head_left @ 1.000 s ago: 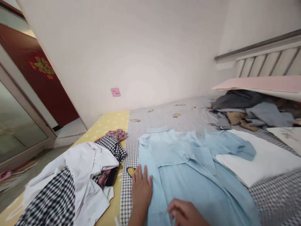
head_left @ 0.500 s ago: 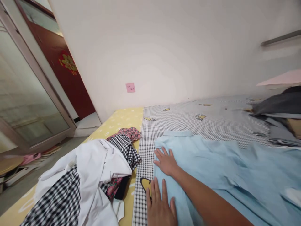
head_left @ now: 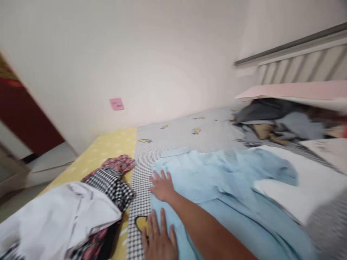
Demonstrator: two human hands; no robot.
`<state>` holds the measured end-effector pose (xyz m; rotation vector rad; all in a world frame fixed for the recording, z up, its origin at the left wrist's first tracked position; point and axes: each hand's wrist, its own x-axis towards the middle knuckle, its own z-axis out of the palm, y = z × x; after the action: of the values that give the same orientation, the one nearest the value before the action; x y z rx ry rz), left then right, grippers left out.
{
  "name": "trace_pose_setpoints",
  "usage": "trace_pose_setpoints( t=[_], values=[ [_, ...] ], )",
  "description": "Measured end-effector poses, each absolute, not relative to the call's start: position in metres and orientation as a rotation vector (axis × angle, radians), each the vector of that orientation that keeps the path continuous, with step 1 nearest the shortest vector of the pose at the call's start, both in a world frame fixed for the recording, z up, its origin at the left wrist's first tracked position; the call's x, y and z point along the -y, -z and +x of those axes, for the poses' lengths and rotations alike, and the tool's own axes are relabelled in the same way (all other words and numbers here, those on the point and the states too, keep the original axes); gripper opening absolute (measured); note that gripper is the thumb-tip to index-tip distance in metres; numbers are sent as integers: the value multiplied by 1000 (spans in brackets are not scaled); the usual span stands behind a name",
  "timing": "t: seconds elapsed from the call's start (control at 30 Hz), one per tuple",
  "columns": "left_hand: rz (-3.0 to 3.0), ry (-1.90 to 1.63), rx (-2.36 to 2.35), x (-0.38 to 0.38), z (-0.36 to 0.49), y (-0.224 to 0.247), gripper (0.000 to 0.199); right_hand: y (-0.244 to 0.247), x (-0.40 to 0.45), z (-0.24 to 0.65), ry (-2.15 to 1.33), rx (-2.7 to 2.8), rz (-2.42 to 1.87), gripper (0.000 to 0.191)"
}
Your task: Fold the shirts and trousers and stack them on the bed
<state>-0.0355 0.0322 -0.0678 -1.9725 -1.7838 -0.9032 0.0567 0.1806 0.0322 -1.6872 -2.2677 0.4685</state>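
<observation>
A light blue shirt [head_left: 195, 173] lies spread on the bed, with its collar at the far side and one short sleeve reaching out to the right. My right hand [head_left: 162, 186] rests flat on the shirt near its upper left edge, fingers spread. Closer to me, my left hand [head_left: 159, 236] lies palm down, part on the shirt's left edge and part on the checked bed sheet [head_left: 139, 202]. Its fingers are stretched out. Neither hand grips the cloth. The forearm covers part of the shirt's lower left side.
To the left is a heap with a white garment [head_left: 67, 209], a black-and-white checked cloth [head_left: 110, 180] and a pink flowered cloth [head_left: 119, 164]. Dark and grey clothes [head_left: 271, 115] sit under a pink-topped shelf [head_left: 295, 90] at right. A white sheet-like piece [head_left: 311, 184] lies beyond the sleeve.
The view has swung to the right, bringing the shelf, clothes pile and shirt sleeve further into sight. Both hands stay flat at about the same places on the shirt.
</observation>
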Motion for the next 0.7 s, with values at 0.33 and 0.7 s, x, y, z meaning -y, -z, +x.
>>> trace_pose_setpoints(
  t=[0.33,0.7],
  values=[
    [-2045,667,1643,-27,-40,38,53,-50,-56,133,-1042,2164,-1292,38],
    [-1986,577,1774,-26,-32,28,55,-96,-44,353,-171,1392,-2279,46]
  ],
)
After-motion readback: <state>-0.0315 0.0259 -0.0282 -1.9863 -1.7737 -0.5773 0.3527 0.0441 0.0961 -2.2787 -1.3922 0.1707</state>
